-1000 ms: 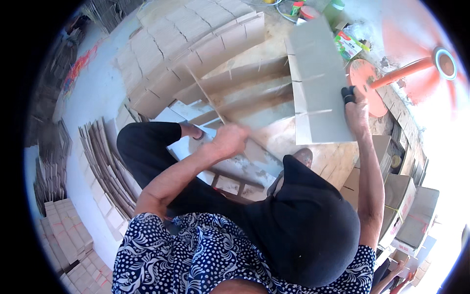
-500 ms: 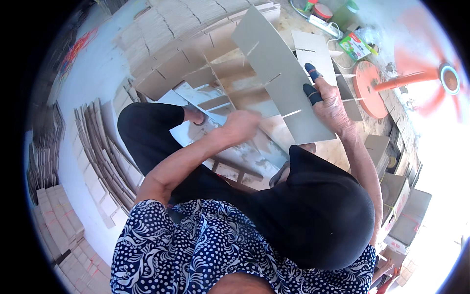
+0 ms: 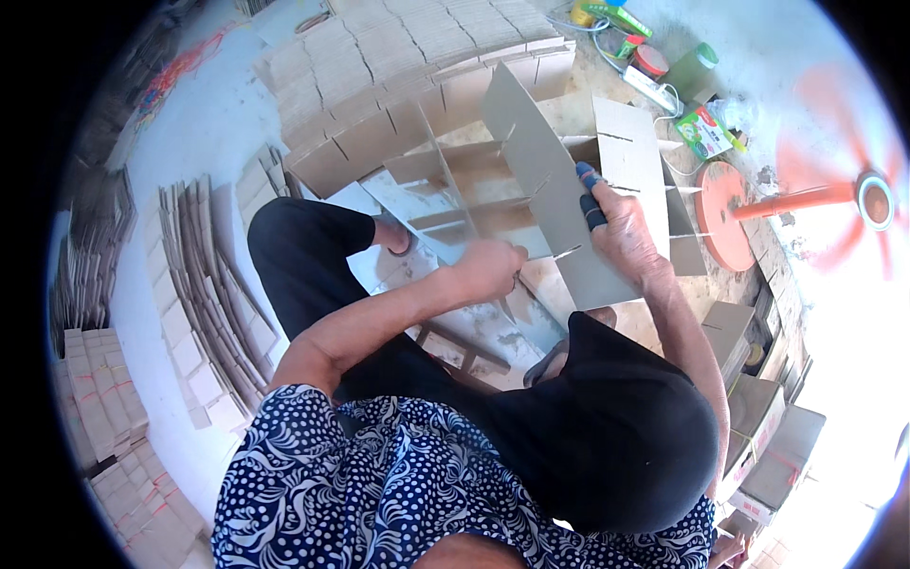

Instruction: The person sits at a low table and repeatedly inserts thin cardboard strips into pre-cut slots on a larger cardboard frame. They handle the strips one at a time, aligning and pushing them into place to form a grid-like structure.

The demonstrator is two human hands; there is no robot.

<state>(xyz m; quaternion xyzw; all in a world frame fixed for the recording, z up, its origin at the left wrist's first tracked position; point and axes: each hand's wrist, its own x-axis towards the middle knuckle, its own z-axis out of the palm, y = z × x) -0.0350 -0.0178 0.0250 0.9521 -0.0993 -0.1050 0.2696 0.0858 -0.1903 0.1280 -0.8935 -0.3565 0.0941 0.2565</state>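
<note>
Grey slotted cardboard divider point(image 3: 550, 190) stands tilted over our lap, and we've got our right hand point(image 3: 621, 232) gripping its right edge. Our left hand point(image 3: 488, 268) is closed on its lower edge, near the cardboard grid point(image 3: 445, 180) ahead. Stacked strips point(image 3: 204, 294) fan out at left, an orange fan base point(image 3: 725, 213) at right.

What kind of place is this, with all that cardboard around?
Probably a small workshop where cardboard box dividers are put together. Stacks of cut cardboard strips lie on the floor, a slotted cardboard sheet is in hand, and finished boxes sit nearby.
</note>
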